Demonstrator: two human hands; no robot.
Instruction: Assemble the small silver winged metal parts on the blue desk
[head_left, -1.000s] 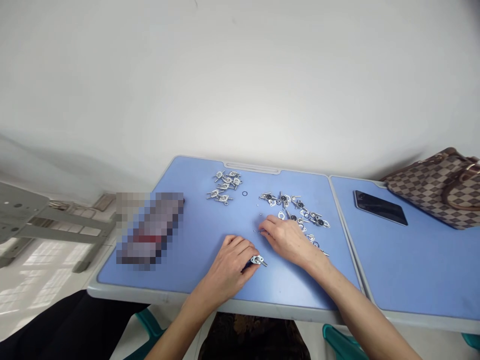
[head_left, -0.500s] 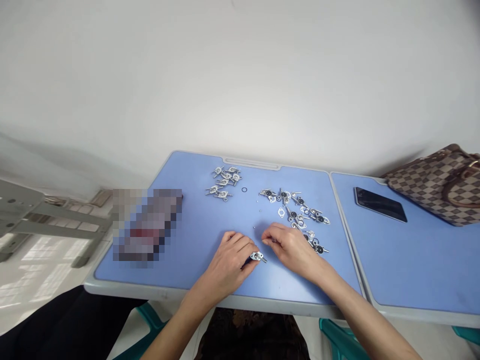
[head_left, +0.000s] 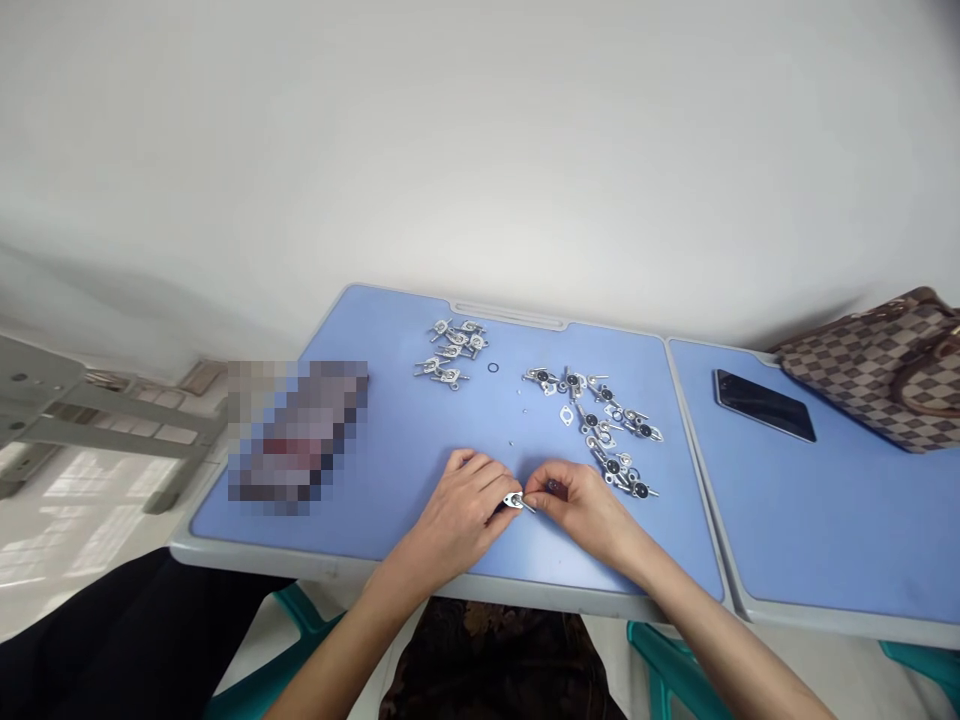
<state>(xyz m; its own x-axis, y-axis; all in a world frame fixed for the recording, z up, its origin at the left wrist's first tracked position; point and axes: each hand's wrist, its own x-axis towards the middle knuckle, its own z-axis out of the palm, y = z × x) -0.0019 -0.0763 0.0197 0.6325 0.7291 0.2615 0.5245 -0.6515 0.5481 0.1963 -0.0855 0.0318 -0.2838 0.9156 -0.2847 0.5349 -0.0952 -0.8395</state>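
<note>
both hands are close together over the near part of the blue table (head_left: 390,410), almost meeting at a small metal part. the left hand (head_left: 466,508) is clamped on that metal part (head_left: 514,499), fingers curled over from the far side and thumb along the near side, so that its pale oval plate shows at the fingertips and a thin stem points out to the right. on the other side, the right hand (head_left: 583,508) has its thumb and forefinger right at the stem, the tips close to each other; i cannot tell whether they pinch anything between them. the held part thus lies in the gap between the hands, within the left grip and at the right fingertips.

just beyond the hands, a tiny metal piece (head_left: 511,443) lies on the tabletop. past the right hand is a loose spread of metal parts with black discs (head_left: 591,422), with a flat gasket (head_left: 566,415) at its left edge. farther off to the left sits a cluster of metal parts (head_left: 454,350), and a dark ring (head_left: 493,368) lies near it, between the two groups.
</note>
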